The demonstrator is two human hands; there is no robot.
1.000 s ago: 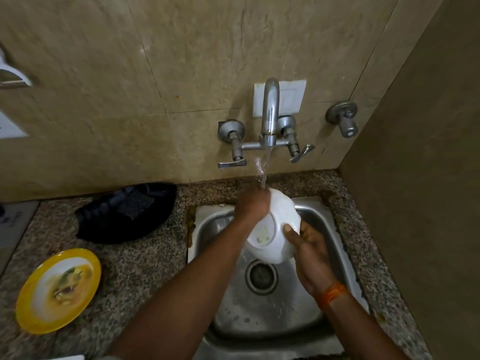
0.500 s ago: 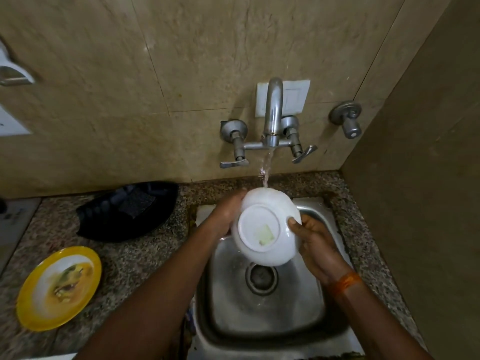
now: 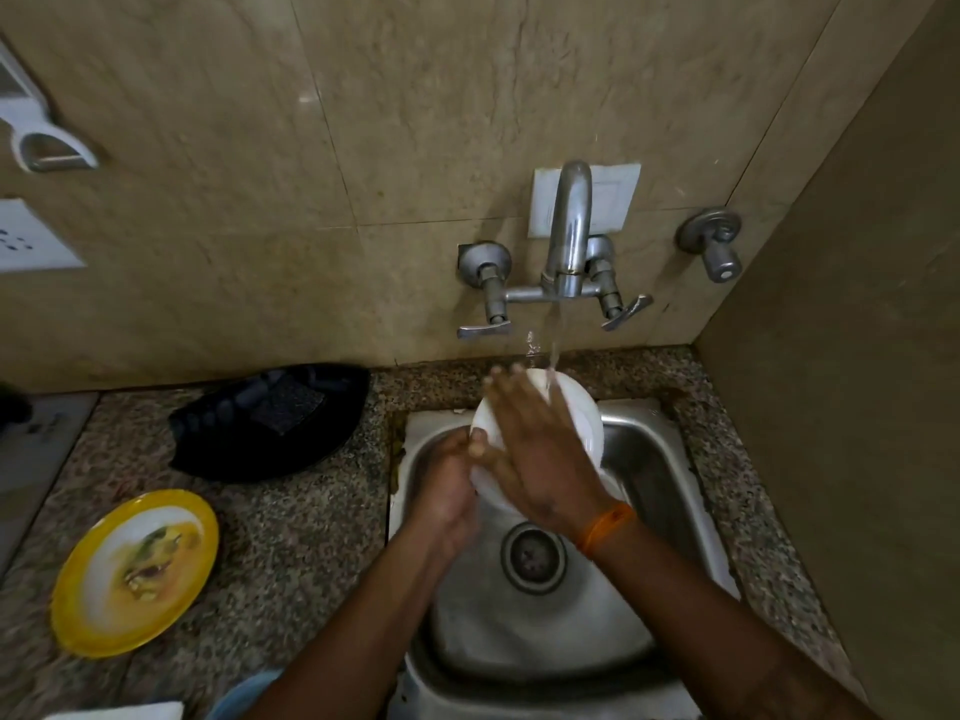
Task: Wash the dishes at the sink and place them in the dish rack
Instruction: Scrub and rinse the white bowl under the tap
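My right hand [image 3: 540,454] lies flat across the white bowl [image 3: 582,423], fingers [image 3: 511,394] straight and spread, palm rubbing its surface; half a second ago this hand only steadied the bowl's right edge with the base turned up toward me. My left hand [image 3: 449,485] grips the bowl's left rim from below, thumb hooked over the edge, fingers curled beneath as far as I can tell. The bowl is held over the back of the sink [image 3: 670,491], tilted, its far rim meeting the stream from the tap [image 3: 569,236], which runs. Judgement: the change from holding to wiping means the rinse of this bowl is under way, not finished; it must be turned and cleared of residue before it goes to the rack. No dish rack shows in this view, so I cannot confirm where it will be placed. On the desk [image 3: 311,553] to the left, a yellow plate [image 3: 137,571] with food remains lies unwashed, well apart from the sink. A black tray holding a scrubber [image 3: 270,418] sits beside the sink's left edge. Most of the task remains open.
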